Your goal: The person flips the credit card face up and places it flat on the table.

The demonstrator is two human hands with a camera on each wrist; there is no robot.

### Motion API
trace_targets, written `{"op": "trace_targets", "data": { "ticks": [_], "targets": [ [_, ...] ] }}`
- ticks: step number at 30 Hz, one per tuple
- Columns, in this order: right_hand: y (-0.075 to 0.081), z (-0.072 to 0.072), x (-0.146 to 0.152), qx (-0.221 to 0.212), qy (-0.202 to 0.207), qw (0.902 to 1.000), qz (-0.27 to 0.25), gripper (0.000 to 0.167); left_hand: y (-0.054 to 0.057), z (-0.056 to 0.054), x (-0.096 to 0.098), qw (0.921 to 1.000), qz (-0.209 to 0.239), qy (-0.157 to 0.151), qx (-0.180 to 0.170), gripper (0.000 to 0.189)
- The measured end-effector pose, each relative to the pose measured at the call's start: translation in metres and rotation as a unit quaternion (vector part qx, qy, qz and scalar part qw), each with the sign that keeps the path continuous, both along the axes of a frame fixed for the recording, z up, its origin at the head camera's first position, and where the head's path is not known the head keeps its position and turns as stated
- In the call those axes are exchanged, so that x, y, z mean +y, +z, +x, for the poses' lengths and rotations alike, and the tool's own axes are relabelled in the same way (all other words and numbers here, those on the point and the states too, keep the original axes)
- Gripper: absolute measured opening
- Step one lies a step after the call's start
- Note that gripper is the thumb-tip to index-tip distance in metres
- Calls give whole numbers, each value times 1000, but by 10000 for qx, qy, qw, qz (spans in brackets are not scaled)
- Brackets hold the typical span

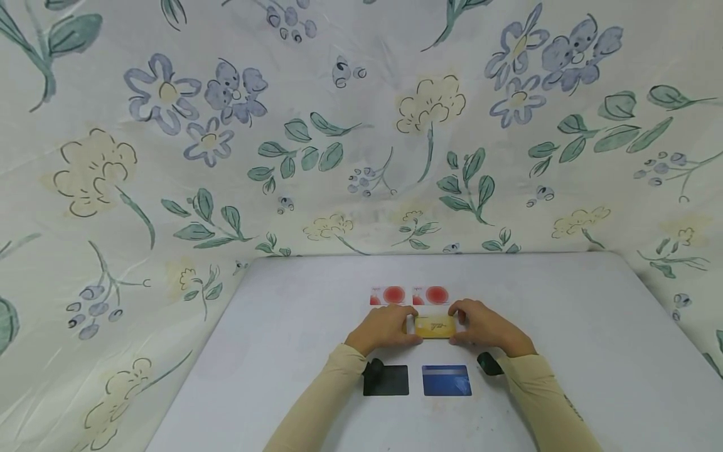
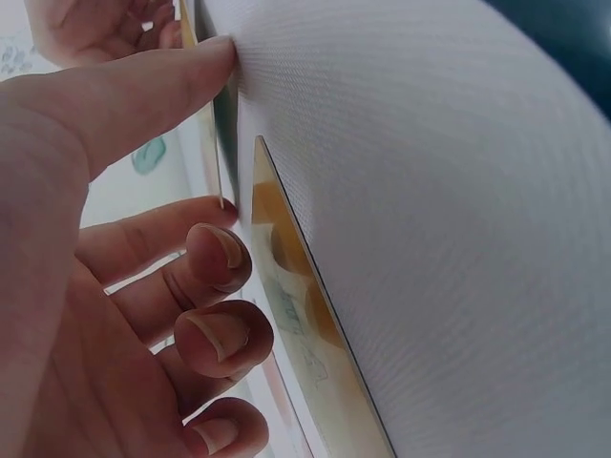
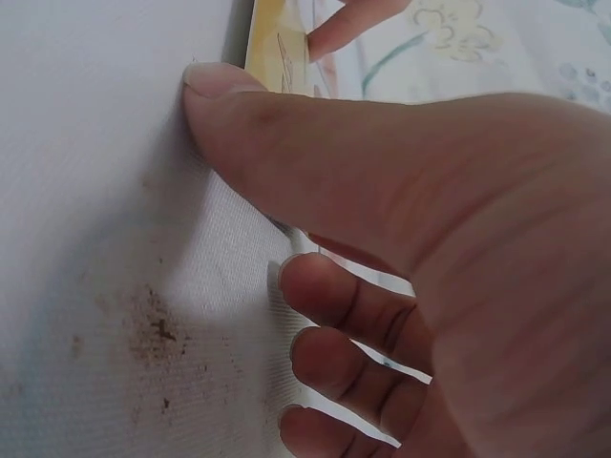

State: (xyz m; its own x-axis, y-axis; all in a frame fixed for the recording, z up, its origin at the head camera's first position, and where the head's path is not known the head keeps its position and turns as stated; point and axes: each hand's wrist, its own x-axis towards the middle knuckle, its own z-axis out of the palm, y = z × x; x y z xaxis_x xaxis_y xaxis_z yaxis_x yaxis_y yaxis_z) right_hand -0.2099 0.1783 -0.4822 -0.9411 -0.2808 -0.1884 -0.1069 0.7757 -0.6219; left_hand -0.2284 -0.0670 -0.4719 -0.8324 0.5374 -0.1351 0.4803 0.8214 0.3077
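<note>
Between my two hands is a yellow card (image 1: 435,327) with dark script on it. My left hand (image 1: 388,328) pinches its left end, thumb at the near edge and index finger at the far edge. At the right end, my right hand (image 1: 486,326) pinches the card in the same way. The left wrist view shows the held card edge-on, slightly raised from the white tabletop. Another yellowish card (image 2: 301,329) lies under the curled fingers of my left hand; that hand hides most of it in the head view.
Two red-and-white cards (image 1: 431,295) lie side by side beyond my hands. Closer to me are a black card (image 1: 390,382) and a blue card (image 1: 447,381). A flowered cloth (image 1: 361,144) hangs behind the white table (image 1: 271,351). Brown specks (image 3: 158,329) mark the tabletop.
</note>
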Motion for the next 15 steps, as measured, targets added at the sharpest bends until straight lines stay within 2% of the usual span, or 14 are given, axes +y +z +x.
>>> {"op": "trace_targets", "data": {
  "ticks": [15],
  "targets": [
    [-5, -2, 1, -5, 18, 10000, -64, 52, -2, 1, -1, 10000, -32, -12, -32, 59]
  ]
}}
